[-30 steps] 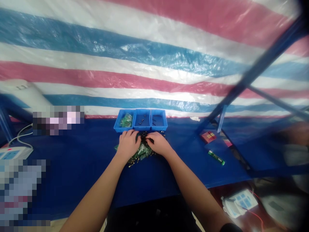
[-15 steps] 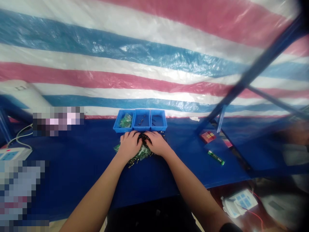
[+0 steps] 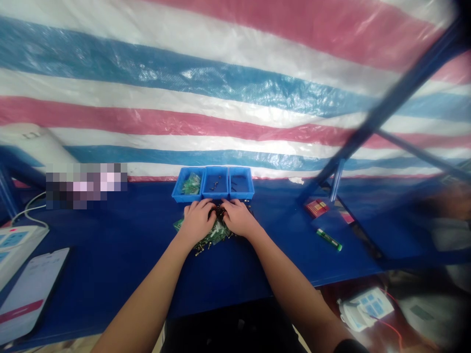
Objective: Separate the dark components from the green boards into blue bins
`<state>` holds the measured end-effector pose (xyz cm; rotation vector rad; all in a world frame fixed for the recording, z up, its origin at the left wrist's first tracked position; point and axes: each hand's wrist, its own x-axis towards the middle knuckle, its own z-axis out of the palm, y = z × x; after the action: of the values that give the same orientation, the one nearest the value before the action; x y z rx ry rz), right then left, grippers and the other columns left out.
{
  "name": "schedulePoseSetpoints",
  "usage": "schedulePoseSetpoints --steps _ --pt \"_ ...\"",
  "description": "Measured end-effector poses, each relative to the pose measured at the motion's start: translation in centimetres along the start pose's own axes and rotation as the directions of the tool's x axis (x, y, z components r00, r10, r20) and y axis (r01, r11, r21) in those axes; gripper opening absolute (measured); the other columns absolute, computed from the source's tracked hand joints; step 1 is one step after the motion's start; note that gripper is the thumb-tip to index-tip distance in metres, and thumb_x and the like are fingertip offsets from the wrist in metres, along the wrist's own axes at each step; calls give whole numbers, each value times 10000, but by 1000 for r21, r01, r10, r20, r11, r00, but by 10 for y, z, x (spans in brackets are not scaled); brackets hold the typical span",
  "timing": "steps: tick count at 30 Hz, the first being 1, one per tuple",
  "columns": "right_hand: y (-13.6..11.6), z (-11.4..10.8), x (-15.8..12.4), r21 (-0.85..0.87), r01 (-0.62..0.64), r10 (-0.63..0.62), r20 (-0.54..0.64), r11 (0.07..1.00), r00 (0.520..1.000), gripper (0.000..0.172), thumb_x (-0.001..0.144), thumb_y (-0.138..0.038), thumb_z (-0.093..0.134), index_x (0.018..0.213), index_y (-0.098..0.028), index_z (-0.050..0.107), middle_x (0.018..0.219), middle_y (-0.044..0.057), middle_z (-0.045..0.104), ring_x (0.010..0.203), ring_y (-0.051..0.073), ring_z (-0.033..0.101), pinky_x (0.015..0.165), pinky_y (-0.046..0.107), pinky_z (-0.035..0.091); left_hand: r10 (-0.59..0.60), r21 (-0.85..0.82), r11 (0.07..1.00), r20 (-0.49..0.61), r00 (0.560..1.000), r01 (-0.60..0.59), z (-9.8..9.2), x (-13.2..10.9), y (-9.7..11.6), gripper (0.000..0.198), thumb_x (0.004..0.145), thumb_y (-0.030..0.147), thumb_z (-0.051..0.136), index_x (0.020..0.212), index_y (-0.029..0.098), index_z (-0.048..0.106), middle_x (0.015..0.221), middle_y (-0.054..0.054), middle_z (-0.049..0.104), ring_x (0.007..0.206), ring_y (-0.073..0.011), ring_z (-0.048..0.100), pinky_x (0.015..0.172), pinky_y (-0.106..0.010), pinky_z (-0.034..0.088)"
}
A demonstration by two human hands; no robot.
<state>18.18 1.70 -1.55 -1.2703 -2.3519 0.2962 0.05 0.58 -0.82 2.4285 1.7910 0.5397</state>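
Green circuit boards and small dark and brass-coloured screw-like parts lie in a mixed pile [image 3: 218, 234] on the blue table. My left hand [image 3: 198, 220] rests on the left side of this pile, thumb apart from the bent fingers. On its right side lies my right hand [image 3: 239, 218], also with the thumb apart, facing the left one. Just beyond the fingertips stand three joined blue bins. Clear-wrapped green pieces [image 3: 192, 184] fill part of the left bin [image 3: 179, 199]. A few small metal parts sit in the middle bin [image 3: 215, 195], and thin dark pieces in the right bin [image 3: 241, 195].
A phone [image 3: 35, 289] and a white power strip [image 3: 14, 245] lie at the left. To the right are a red box [image 3: 316, 208] and a green tube [image 3: 329, 240]. A blue metal frame [image 3: 368, 122] slants up there; another power strip [image 3: 368, 309] sits lower.
Both hands stay on the pile, with only a very slight shift of the fingers. The bins and the pile look the same.
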Motion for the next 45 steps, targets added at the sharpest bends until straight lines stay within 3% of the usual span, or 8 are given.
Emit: schedulePoseSetpoints --steps 4,9,18,22,26,31,36,45 --pt "-2 0 1 -8 -34 34 6 999 999 250 868 -156 479 1099 -188 570 1182 100 660 1118 280 503 946 421 399 22 -2 1000 33 999 -22 0 -1 2 295 929 307 379 1076 268 632 1351 -42 565 1136 -288 476 894 -454 360" --pt "-1 1 1 -7 -39 39 -22 999 999 219 867 -151 493 1050 -183 609 1056 92 696 1039 263 535 918 389 395 29 7 1000 38 999 -29 -2 -1 4 298 936 308 362 1069 267 626 1227 -53 619 1070 -278 493 856 -427 366" --pt "-1 0 1 -21 -36 35 -57 999 998 244 910 -197 495 1080 -212 668 1089 74 713 1032 265 537 917 402 386 43 15 999 42 998 -43 2 -1 0 362 959 331 336 1145 264 639 1281 -51 604 1117 -280 478 868 -433 357" --pt "-3 -2 2 63 -15 23 -132 998 991 250 904 -172 492 1065 -201 680 1054 63 722 1011 243 560 938 377 403 30 -7 1000 36 999 -30 4 1 -2 375 957 339 338 1142 269 657 1284 -46 612 1137 -278 481 892 -439 356" --pt "-2 -15 0 136 -99 126 -206 986 970 225 906 -194 489 1023 -199 682 925 59 724 894 213 603 831 322 457 11 -39 999 40 999 -10 3 2 -3 383 950 353 350 1133 265 674 1274 -47 622 1150 -284 485 904 -452 363" --pt "13 -44 -12 93 -281 279 35 955 960 184 854 -396 609 809 -230 675 749 19 690 658 163 604 592 257 412 -12 -53 998 54 998 15 3 3 -2 393 939 356 363 1149 259 681 1274 -65 621 1156 -296 476 922 -471 367" --pt "34 -60 -24 192 -291 210 353 937 912 299 651 -447 793 819 -233 669 739 -17 676 592 134 592 487 220 378 -5 -55 998 49 999 8 4 1 -3 392 944 351 351 1147 260 674 1297 -47 610 1161 -286 472 941 -471 355" --pt "37 -54 -22 335 -274 162 327 901 931 72 728 -189 719 799 -205 719 766 14 713 690 159 666 594 241 502 2 -42 999 41 999 0 4 1 -3 382 947 353 353 1137 273 675 1291 -39 614 1152 -284 481 925 -461 357"
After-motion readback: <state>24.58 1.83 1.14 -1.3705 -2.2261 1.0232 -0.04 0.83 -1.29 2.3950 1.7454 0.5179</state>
